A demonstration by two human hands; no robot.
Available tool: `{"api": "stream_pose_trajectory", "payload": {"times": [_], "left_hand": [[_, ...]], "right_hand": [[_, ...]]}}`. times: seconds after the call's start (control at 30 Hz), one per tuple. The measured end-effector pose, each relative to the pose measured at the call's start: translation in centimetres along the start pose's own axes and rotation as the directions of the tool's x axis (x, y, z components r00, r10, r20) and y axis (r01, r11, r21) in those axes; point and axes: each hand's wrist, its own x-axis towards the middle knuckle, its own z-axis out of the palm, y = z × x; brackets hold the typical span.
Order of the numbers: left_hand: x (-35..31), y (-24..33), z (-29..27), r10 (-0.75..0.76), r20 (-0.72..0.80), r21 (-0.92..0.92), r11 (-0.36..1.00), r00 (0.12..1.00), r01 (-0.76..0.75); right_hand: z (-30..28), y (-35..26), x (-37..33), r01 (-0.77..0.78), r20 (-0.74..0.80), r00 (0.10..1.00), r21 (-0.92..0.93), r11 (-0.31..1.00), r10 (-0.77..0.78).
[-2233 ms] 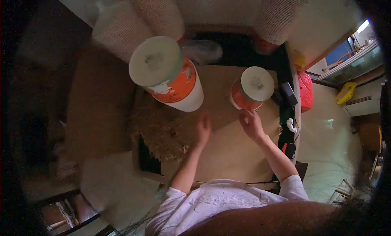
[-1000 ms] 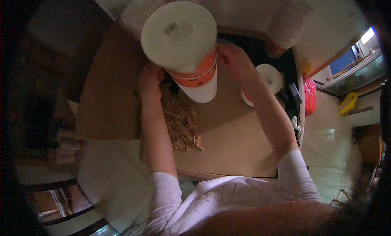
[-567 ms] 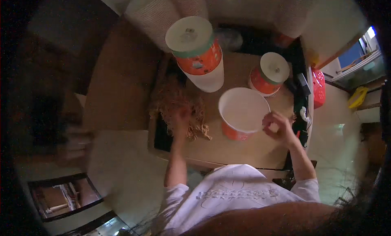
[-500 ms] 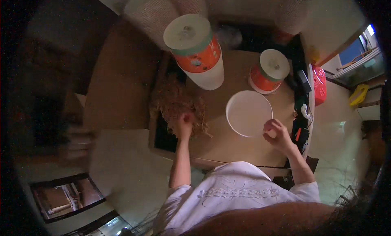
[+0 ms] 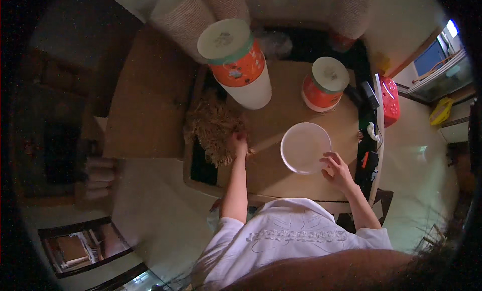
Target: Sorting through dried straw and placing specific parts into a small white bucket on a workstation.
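My left hand (image 5: 239, 142) is at the right edge of a loose heap of tan shredded paper (image 5: 210, 127), its fingers curled on some strands. The fingertips are partly hidden. A white paper tub (image 5: 304, 149) stands mouth up on the brown board in front of me, its inside plain and pale. At the tub's right rim is my right hand (image 5: 338, 172), fingers apart and bent, the fingertips overlapping the rim. Beyond the tub, a short orange and white tub with a pale lid (image 5: 330, 76) stands alone. Farther left rises a taller stack of orange and white tubs (image 5: 242, 72).
The brown cardboard (image 5: 266, 178) covers most of the table. Along the right edge lie a black and orange tool (image 5: 370, 160) and a crumpled white scrap (image 5: 372, 132). A red plastic box (image 5: 389, 101) stands beyond that edge. Big ribbed pale rolls (image 5: 183, 22) are behind.
The white tub looks smaller and sits a little nearer to me. My right hand's fingers have uncurled at its rim. My left hand has shifted right, to the heap's edge.
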Motion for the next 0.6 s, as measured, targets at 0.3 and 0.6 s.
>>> {"api": "stream_pose_trajectory", "payload": {"times": [0.3,0.6], "left_hand": [[-17.6,15.3,-9.3,0.230,0.471,-0.498,0.866,0.852,0.041],[-22.6,16.2,-9.9,0.377,0.579,-0.273,0.925,0.723,-0.265]], "right_hand": [[4.7,-4.6,-2.1,-0.357,0.086,0.913,0.640,0.680,0.399],[7.8,-4.6,-2.6,-0.521,0.428,0.792,0.846,0.116,0.435]]}}
